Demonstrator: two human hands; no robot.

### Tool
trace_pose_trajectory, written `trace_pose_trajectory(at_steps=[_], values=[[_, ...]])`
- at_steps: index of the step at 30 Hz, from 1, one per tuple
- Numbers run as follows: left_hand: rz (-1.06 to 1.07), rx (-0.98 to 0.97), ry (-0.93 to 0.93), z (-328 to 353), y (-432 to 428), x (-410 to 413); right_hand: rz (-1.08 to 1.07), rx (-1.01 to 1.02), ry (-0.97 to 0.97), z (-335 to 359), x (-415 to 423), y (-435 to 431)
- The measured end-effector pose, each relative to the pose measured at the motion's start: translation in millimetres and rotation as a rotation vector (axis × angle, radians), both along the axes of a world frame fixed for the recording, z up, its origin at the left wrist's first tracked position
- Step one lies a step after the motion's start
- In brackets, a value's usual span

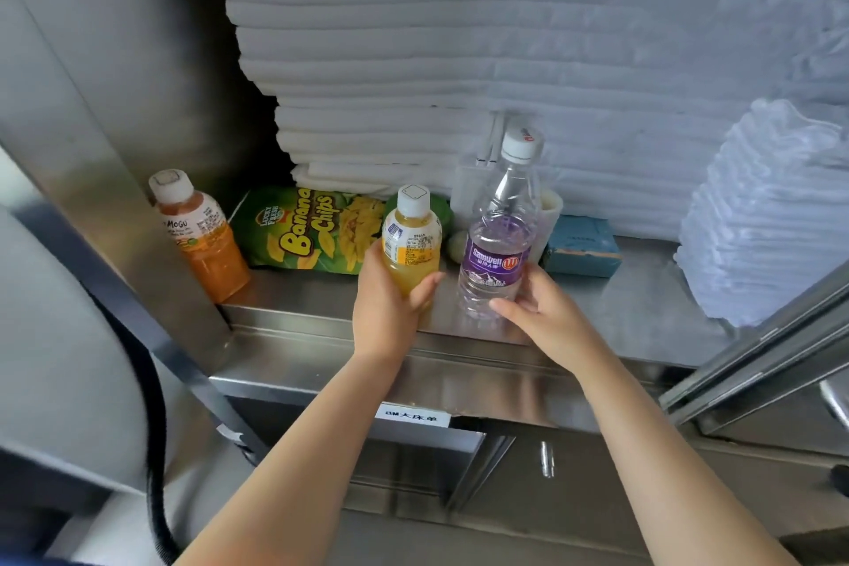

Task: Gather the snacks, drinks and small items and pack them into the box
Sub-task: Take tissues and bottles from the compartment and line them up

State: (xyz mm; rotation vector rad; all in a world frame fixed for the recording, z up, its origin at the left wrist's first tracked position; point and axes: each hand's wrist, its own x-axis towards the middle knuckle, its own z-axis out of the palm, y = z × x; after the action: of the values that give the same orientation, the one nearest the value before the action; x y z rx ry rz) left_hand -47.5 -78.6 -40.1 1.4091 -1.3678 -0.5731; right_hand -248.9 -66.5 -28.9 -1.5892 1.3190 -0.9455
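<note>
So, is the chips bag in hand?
No, the chips bag lies on the shelf; the left hand grips the yellow bottle, the right hand the water bottle.

Left arm: bare forearm, reaching forward from the lower centre, wrist straight.
Left hand point(390, 296): curled round the lower half of the yellow juice bottle point(410, 244), thumb laid across its front.
Right arm: bare forearm, angled in from the lower right.
Right hand point(540, 308): cupped round the water bottle point(498, 253) near its base, thumb in front; its fingers seem to curl behind.

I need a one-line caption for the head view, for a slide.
Left hand grips a yellow juice bottle, right hand a water bottle, on a steel shelf.
</note>
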Motion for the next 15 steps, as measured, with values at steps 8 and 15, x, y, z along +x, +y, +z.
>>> trace_pose_trajectory(at_steps=[8, 15], values=[[0.004, 0.005, 0.011, 5, 4, -3, 0.108, 0.045, -0.05, 4, -18, -1], [0.021, -0.017, -0.047, 6, 7, -3, 0.138, -0.02, -0.023, -5, -19, 0]])
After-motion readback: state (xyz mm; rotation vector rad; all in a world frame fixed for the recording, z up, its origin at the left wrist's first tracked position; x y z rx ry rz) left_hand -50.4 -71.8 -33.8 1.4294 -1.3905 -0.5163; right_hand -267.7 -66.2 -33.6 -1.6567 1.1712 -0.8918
